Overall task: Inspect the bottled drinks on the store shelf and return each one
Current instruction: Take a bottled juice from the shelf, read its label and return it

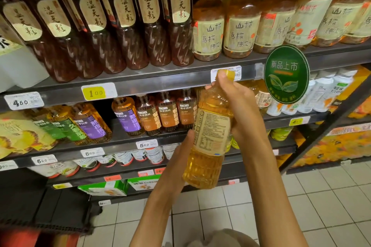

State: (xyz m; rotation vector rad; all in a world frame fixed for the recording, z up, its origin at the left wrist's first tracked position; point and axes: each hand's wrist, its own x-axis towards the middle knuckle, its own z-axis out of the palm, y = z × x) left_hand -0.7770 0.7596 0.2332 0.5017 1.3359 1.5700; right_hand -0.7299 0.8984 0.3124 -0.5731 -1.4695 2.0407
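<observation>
A tall bottle of golden drink [206, 158] with a yellow cap and a beige label is held up in front of the shelves, its printed back label turned toward me. My right hand [239, 106] grips its neck and shoulder, fingers reaching up to the cap. My left hand [180, 158] holds the lower body from the left side, mostly hidden behind the bottle. The bottle tilts slightly, base toward me.
Dark metal shelves [140, 83] carry rows of brown tea bottles [152, 26] and amber bottles with white caps [208, 24] above, smaller bottles [166, 114] below. A round green sign [286, 74] sticks out at right. White tiled floor [261, 206] lies underneath.
</observation>
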